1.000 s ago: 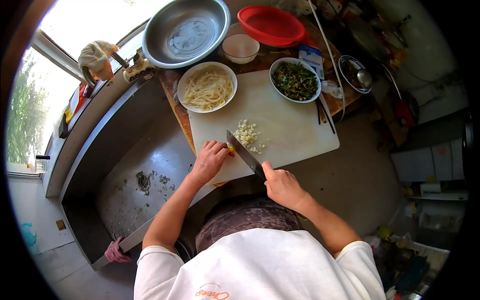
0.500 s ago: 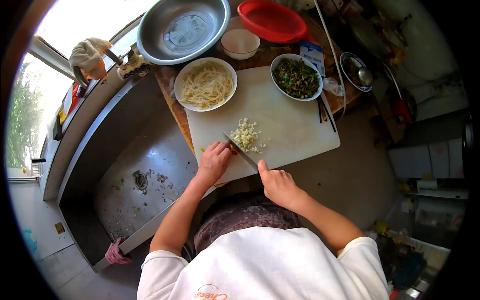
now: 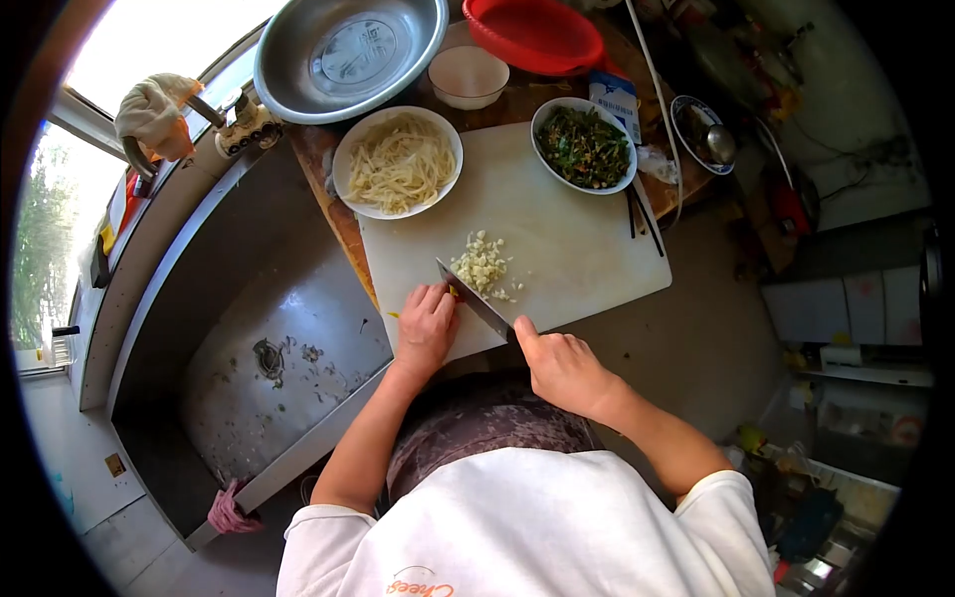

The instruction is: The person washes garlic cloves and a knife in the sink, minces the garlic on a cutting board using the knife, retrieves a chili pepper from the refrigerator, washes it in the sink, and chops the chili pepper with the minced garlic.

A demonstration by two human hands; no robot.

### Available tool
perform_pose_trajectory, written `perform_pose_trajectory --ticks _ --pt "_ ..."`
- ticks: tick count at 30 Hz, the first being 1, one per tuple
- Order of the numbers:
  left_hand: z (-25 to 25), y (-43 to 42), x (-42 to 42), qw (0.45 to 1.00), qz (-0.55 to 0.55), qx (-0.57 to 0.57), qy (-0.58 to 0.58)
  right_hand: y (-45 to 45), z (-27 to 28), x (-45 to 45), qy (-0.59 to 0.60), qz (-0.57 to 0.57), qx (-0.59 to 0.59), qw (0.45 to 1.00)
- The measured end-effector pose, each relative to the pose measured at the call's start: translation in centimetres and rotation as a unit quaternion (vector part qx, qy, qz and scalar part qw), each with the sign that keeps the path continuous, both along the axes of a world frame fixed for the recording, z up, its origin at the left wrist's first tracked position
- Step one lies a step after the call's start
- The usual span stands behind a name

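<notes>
My right hand point(image 3: 565, 366) is wrapped round the handle of a kitchen knife point(image 3: 479, 304). Its blade slants up and left across the white cutting board point(image 3: 572, 264). Curled fingers of my left hand point(image 3: 428, 326) press down on the board close beside the blade. A small yellow and reddish piece of food point(image 3: 455, 292) shows between those fingers and the knife; most of it is hidden. Just beyond the blade lies a loose heap of chopped pale garlic point(image 3: 481, 263). A yellow scrap point(image 3: 394, 315) rests by the board's left edge.
At the board's far side stand a plate of pale shredded strips point(image 3: 398, 164) and a bowl of chopped greens point(image 3: 585, 149). Behind are a metal basin point(image 3: 288, 85), a white bowl point(image 3: 469, 78) and a red basket point(image 3: 537, 40). Chopsticks point(image 3: 647, 224) lie right; a sink point(image 3: 229, 398) lies left.
The whole view has shifted slightly. The knife remains beside my left fingers, its blade now looking steeper on its edge; the red bit seen earlier is less visible.
</notes>
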State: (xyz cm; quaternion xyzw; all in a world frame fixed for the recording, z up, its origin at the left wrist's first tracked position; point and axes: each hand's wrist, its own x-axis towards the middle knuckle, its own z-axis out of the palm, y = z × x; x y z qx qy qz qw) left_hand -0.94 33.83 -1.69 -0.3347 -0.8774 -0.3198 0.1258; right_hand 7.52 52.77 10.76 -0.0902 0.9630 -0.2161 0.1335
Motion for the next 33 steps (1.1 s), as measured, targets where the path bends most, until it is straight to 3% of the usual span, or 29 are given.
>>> perform_pose_trajectory --ticks 6,9,15,21,24,29,33 --pt "0.1 -0.3 0.0 1.000 -0.007 -0.001 -0.015 -1.1 -3.5 0.1 -0.005 -0.014 0.016 1.000" --pt "-0.2 -0.5 0.0 1.000 -0.014 0.002 -0.015 -0.4 -2.9 -0.8 -0.010 -0.029 -0.026 0.999" --pt "-0.1 0.1 -0.2 0.999 -0.003 0.039 0.014 -0.3 0.4 -0.5 -0.041 -0.012 0.003 0.999" --pt "0.2 -0.3 -0.1 0.999 -0.004 0.029 -0.013 -1.5 -3.3 -0.2 -0.029 -0.033 0.006 0.999" --pt "-0.1 -0.6 0.1 0.999 -0.008 0.026 -0.018 -0.8 -2.9 -1.1 -0.022 -0.040 -0.038 0.998" --pt "0.0 -0.3 0.1 0.999 0.002 0.038 -0.016 -0.8 0.1 -0.9 -0.050 -0.021 -0.016 0.998" --pt "-0.1 0.0 0.0 0.998 0.012 0.055 -0.008 -0.8 -1.3 -0.7 -0.056 -0.022 -0.030 0.998"
